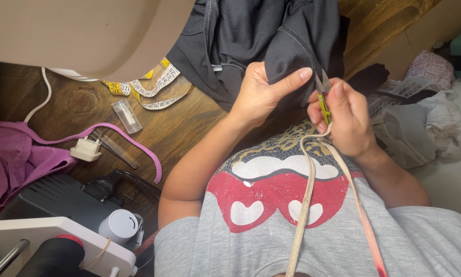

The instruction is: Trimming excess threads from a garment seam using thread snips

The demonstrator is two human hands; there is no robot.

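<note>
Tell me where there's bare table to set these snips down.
Bare wood shows on the brown wooden table between the clear plastic tube, the yellow and white measuring tape and your left hand's forearm. A smaller patch lies left of the tube. It is crowded near the white plug, the pink knit strip and the dark grey garment.

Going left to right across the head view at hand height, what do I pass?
Purple fabric → white plug → clear tube → left hand holding dark garment → snips in right hand → white cloth pile.
</note>
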